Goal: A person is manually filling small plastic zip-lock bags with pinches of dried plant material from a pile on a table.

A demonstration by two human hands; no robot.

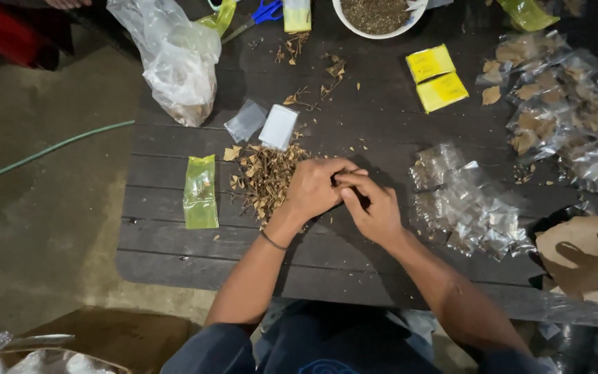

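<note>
A green hose (50,149) runs across the floor at the far left, and a cardboard box (115,336) sits near the bottom edge. On the dark slatted table (174,256), a big clear bag (174,59) slumps at the upper left with brown bits in its bottom. Below it lies a flat green pouch (201,192), well apart from the hands. Right of that, two small packets (264,125) (one clear, one white) rest at the top edge of a pile of dried leaf pieces (266,179).

The left hand (313,190) lies over the right edge of that pile, fingers curled inward. The right hand (375,208) meets it, fingertips (349,179) pressed against the left hand's fingers, so the two hands are joined at the middle of the table. Something small and dark seems pinched between them, but what it is cannot be told.

Up top, blue-handled scissors (266,12) lie beside a white bowl (344,21) of dark crumbled matter. Two yellow packs (436,77) sit side by side right of the scattered leaf bits. Just right of the right hand, a heap of empty clear sachets (468,201) spreads over the boards. Farther right, filled sachets (569,104) holding brown leaf are piled at the table's edge, and torn brown cardboard (583,256) lies below them.
</note>
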